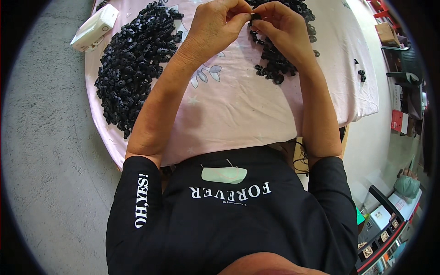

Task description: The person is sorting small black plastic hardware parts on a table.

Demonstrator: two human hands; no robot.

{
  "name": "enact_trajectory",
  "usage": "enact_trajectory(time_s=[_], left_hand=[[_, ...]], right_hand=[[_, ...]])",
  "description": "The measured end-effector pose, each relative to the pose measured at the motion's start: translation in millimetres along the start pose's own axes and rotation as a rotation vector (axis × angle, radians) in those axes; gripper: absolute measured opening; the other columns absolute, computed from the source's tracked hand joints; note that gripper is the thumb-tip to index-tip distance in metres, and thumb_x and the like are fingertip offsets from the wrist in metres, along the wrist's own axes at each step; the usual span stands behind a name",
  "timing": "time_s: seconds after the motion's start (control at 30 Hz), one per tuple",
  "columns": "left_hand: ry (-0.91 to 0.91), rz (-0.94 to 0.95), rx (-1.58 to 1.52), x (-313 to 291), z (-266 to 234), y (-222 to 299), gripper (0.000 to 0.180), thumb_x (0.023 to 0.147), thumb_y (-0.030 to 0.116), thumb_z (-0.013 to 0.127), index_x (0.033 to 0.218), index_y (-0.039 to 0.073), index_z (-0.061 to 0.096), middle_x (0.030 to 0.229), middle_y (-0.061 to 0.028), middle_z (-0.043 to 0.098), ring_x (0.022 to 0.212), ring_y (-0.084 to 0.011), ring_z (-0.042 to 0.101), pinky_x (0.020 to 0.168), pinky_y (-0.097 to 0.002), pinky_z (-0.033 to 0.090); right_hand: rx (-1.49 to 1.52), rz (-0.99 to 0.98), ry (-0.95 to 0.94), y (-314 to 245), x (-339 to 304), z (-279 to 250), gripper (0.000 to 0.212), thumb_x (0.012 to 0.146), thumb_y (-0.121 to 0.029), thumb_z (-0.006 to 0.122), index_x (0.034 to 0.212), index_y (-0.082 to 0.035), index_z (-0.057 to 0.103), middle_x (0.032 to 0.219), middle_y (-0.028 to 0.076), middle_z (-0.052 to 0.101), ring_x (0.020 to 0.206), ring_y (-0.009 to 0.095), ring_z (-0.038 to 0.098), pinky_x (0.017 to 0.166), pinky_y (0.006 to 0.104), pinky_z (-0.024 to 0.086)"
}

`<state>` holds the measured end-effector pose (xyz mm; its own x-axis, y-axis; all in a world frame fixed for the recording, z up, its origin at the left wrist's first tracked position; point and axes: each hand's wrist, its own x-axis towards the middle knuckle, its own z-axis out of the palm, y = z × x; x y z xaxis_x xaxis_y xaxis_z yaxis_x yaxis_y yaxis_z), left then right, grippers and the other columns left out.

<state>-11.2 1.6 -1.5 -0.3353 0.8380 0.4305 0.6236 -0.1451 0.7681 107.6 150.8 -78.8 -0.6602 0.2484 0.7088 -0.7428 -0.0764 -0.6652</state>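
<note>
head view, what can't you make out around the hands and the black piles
Small black part: exact shape; head view, tiny and mostly covered by the grip of the left hand and right hand.
Left hand's far side: head view, cut off by the top edge.
Right pile: full extent; head view, partly behind the right hand, far end cut off by the top edge.

A pale pink cloth (247, 123) with printed leaves and stars covers the tabletop (337, 50), under soft, even light. Rough grey floor (46, 137) runs along its left edge. Past the right edge, on a paler side of the room, are a cardboard box (387, 34), a red-and-white box (399, 122), and, beyond the near right corner, a green bag (407, 186) and a black-and-red rack (384, 247).
</note>
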Motion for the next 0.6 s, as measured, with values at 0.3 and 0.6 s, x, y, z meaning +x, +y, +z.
enact_trajectory(time_s=[0.3,0.6], left_hand=[[-0.038,0.022,-0.050,-5,1,1,0.013,0.092,0.000,0.068,0.105,-0.003,0.070,0.091,-0.0171,0.073,0.084,-0.0256,0.074,0.076,-0.0340,0.058],[-0.046,0.081,0.108,-1,-3,-3,0.012,0.090,-0.001,0.069,0.101,-0.002,0.068,0.089,-0.0166,0.072,0.079,-0.0256,0.072,0.073,-0.0330,0.057]], right_hand=[[-0.909,0.431,0.209,-58,23,51,0.047,0.088,0.008,0.067,0.131,0.001,0.051,0.091,0.011,0.067,0.079,0.013,0.069,0.069,0.0272,0.056],[-0.357,-0.150,0.078,-11,8,19,0.050,0.089,0.009,0.066,0.136,-0.001,0.052,0.092,0.008,0.068,0.081,0.013,0.069,0.071,0.0253,0.056]])
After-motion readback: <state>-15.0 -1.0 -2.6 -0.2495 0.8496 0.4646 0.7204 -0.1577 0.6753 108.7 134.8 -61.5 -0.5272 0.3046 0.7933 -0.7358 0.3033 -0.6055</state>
